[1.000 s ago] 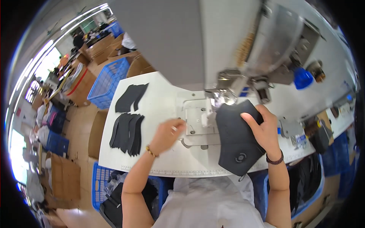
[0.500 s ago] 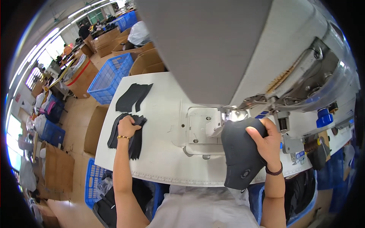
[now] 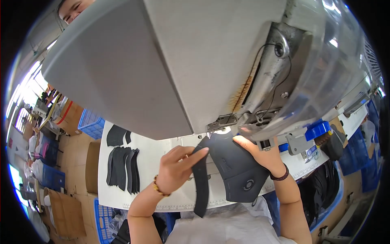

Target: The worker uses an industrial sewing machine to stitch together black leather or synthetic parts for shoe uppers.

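Note:
My left hand (image 3: 175, 168) pinches a narrow black strip (image 3: 201, 185), which hangs down toward me. Its upper end lies at the left edge of a larger black shaped panel (image 3: 233, 173), just below the sewing machine's (image 3: 162, 69) needle area. The panel carries a small round emblem and a seam across it. On the panel's right side, my right hand (image 3: 262, 156) grips it, thumb on top; its other fingers are partly hidden behind the machine. The needle itself is hard to make out.
Stacks of black cut strips (image 3: 118, 168) lie on the left of the white table (image 3: 162, 199), with more pieces (image 3: 116, 135) behind. Blue crates (image 3: 102, 219) and a lined bin (image 3: 325, 199) of black pieces flank my lap. Another person (image 3: 74, 9) shows at upper left.
My left hand has left the stack and come right with a strip, up to the panel. The view has moved closer to the machine. My right hand still grips the panel.

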Motion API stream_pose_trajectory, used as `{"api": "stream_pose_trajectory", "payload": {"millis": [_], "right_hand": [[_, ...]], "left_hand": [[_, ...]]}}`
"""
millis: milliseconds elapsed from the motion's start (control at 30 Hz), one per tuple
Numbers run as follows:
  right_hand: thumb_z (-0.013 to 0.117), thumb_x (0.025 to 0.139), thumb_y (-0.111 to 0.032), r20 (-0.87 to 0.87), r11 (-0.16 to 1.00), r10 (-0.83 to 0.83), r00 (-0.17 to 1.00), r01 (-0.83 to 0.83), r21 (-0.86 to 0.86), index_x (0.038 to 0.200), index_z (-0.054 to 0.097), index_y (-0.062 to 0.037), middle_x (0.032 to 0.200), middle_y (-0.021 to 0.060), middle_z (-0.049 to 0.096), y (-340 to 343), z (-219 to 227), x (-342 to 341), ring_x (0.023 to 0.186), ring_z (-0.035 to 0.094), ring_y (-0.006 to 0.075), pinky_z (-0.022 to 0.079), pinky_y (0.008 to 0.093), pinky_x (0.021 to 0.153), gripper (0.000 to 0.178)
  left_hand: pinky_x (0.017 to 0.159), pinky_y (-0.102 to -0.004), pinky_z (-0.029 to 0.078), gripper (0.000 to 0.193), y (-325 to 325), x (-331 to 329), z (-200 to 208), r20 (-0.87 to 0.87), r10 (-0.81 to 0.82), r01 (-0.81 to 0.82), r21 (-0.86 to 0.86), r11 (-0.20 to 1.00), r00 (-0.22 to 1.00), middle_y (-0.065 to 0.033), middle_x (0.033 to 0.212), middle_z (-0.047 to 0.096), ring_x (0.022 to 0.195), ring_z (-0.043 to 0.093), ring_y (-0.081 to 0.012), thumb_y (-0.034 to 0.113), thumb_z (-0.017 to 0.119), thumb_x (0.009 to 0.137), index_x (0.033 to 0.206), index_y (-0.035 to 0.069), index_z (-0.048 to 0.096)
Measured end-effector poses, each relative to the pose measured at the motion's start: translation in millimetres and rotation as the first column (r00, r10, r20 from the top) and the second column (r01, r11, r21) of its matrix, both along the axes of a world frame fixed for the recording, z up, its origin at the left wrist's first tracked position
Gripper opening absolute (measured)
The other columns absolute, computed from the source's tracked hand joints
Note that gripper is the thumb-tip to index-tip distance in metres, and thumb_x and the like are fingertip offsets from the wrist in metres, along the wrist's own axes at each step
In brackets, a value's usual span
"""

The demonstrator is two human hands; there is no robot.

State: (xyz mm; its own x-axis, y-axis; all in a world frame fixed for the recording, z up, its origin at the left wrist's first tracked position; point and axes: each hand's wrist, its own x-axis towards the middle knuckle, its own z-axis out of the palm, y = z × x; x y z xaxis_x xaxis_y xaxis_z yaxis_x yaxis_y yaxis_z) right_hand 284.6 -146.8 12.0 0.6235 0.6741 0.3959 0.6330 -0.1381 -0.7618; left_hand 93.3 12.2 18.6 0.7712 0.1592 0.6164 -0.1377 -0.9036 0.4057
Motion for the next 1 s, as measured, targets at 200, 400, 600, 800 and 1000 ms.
{"api": "stream_pose_trajectory", "payload": {"millis": [200, 400, 600, 800, 1000], "right_hand": [[0.066, 0.076, -0.005, 0.104, 0.989, 0.148, 0.983, -0.150, 0.013, 0.093, 0.069, -0.0038, 0.095, 0.0097, 0.067, -1, -11, 4, 0.093, 0.063, 0.0177, 0.047, 0.0300, 0.084, 0.017], [0.069, 0.067, -0.015, 0.192, 0.969, 0.196, 0.962, -0.219, 0.109, 0.082, 0.064, -0.0093, 0.088, 0.0066, 0.063, 0, -6, 6, 0.079, 0.059, 0.0248, 0.046, 0.0354, 0.068, 0.017], [0.067, 0.069, -0.016, 0.289, 0.974, 0.175, 0.941, -0.209, 0.090, 0.081, 0.064, -0.0102, 0.089, 0.0068, 0.063, -1, -7, 9, 0.081, 0.060, 0.0245, 0.046, 0.0348, 0.068, 0.014], [0.068, 0.069, -0.020, 0.364, 0.989, 0.128, 0.923, -0.145, 0.021, 0.080, 0.064, -0.0104, 0.090, 0.0094, 0.061, -3, -29, 19, 0.085, 0.057, 0.0284, 0.046, 0.0379, 0.071, 0.015], [0.073, 0.070, -0.025, 0.406, 0.967, 0.163, 0.899, -0.227, 0.114, 0.083, 0.064, -0.0086, 0.093, 0.0097, 0.060, 4, -44, 49, 0.085, 0.058, 0.0281, 0.047, 0.0378, 0.073, 0.022]], "left_hand": [[0.075, -0.0342, 0.052, 0.039, -9, 25, -8, 0.232, 0.008, -0.102, 0.395, 0.913, 0.973, -0.0166, 0.099, 0.059, 0.091, 0.061, -0.0302, -0.009, 0.061, 0.056, 0.095, -0.003, 0.064], [0.074, -0.0327, 0.053, 0.028, -12, 28, -1, 0.173, -0.024, -0.063, 0.481, 0.875, 0.985, -0.0161, 0.096, 0.060, 0.092, 0.061, -0.0300, -0.002, 0.060, 0.065, 0.092, -0.005, 0.063], [0.074, -0.0325, 0.053, 0.029, -8, 30, -3, 0.179, -0.067, -0.035, 0.513, 0.858, 0.982, -0.0151, 0.093, 0.061, 0.091, 0.061, -0.0293, 0.000, 0.062, 0.065, 0.093, -0.006, 0.063], [0.072, -0.0322, 0.053, 0.031, -6, 30, 8, 0.110, -0.089, 0.008, 0.582, 0.813, 0.990, -0.0134, 0.093, 0.061, 0.089, 0.061, -0.0274, 0.001, 0.062, 0.062, 0.093, -0.005, 0.062], [0.068, -0.0254, 0.052, 0.026, -7, 32, 15, 0.134, -0.048, -0.046, 0.623, 0.781, 0.990, -0.0120, 0.093, 0.059, 0.088, 0.059, -0.0211, -0.001, 0.061, 0.064, 0.090, -0.004, 0.062]]}}
